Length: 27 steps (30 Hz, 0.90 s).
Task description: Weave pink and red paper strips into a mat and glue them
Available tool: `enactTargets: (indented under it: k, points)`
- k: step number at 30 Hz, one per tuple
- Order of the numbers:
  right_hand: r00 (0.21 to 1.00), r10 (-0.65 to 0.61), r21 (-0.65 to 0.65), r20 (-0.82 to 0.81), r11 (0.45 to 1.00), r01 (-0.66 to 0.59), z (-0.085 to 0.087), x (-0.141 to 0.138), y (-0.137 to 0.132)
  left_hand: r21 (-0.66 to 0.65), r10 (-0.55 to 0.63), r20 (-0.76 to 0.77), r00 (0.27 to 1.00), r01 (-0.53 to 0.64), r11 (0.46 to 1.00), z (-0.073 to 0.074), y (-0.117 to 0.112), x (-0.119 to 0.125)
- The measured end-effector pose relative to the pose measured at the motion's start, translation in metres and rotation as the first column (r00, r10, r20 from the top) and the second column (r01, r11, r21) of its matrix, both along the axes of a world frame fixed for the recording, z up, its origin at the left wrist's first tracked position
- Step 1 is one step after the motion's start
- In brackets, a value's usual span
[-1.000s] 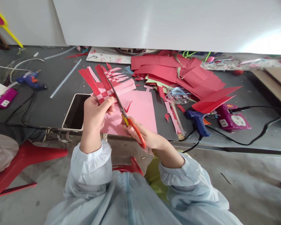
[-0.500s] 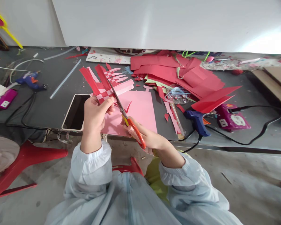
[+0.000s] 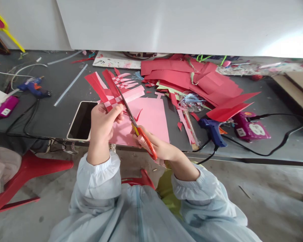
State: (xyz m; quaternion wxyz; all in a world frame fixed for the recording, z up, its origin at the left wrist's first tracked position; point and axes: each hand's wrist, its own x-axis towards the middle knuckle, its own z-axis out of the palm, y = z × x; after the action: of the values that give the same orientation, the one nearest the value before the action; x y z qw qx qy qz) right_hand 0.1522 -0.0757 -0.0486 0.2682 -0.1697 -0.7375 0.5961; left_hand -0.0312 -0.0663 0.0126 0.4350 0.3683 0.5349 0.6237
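My left hand (image 3: 103, 121) pinches the lower edge of a woven paper piece (image 3: 112, 101), a red and pale pink checker with loose strips fanning upward. In my right hand (image 3: 156, 146) are scissors (image 3: 145, 141) with orange-red handles and a yellow part near the pivot. Their blades point up and left and lie against the right side of the woven paper. Beneath both hands rests a pink paper sheet (image 3: 154, 117), with a thin red scrap on it. Behind the held piece lies another red and pink woven piece (image 3: 122, 80).
A phone (image 3: 80, 121) lies left of my left hand. Red paper sheets (image 3: 179, 75) pile up at the back. Blue glue guns (image 3: 213, 131) (image 3: 34, 86) with cords sit at either side, near purple boxes (image 3: 252, 127). A clear glue stick (image 3: 70, 84) lies at left.
Almost nothing differs. The red strip at the upper left of the held paper has shifted very slightly left; both hands and the scissors keep their places.
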Motion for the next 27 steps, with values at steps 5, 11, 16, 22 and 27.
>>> enactTargets:
  k: [5,11,16,22,27]
  points:
    - [1.0,-0.005,0.001,0.014,1.0,0.005,0.0012,0.0011,-0.0003,0.01,0.0,0.003,1.0,0.0,1.0,0.0012,-0.0008,0.0005]
    - [0.999,-0.009,-0.002,0.033,1.0,0.009,0.0007,0.0021,0.0,0.034,-0.006,0.032,0.999,0.005,0.999,0.0021,-0.0015,0.0016]
    - [1.0,0.001,-0.019,0.028,1.0,-0.001,0.0022,0.0014,0.0001,0.04,-0.008,0.024,1.0,0.007,0.999,0.0012,-0.0007,0.0011]
    - [0.999,0.034,-0.025,0.014,0.999,-0.034,0.0007,0.002,0.0013,0.05,-0.024,0.048,0.999,0.021,0.999,-0.0003,-0.0005,0.0008]
    - [1.0,0.023,-0.018,0.01,1.0,-0.023,-0.0013,0.0023,0.0011,0.047,-0.02,0.056,0.998,0.018,0.999,0.0014,-0.0005,0.0011]
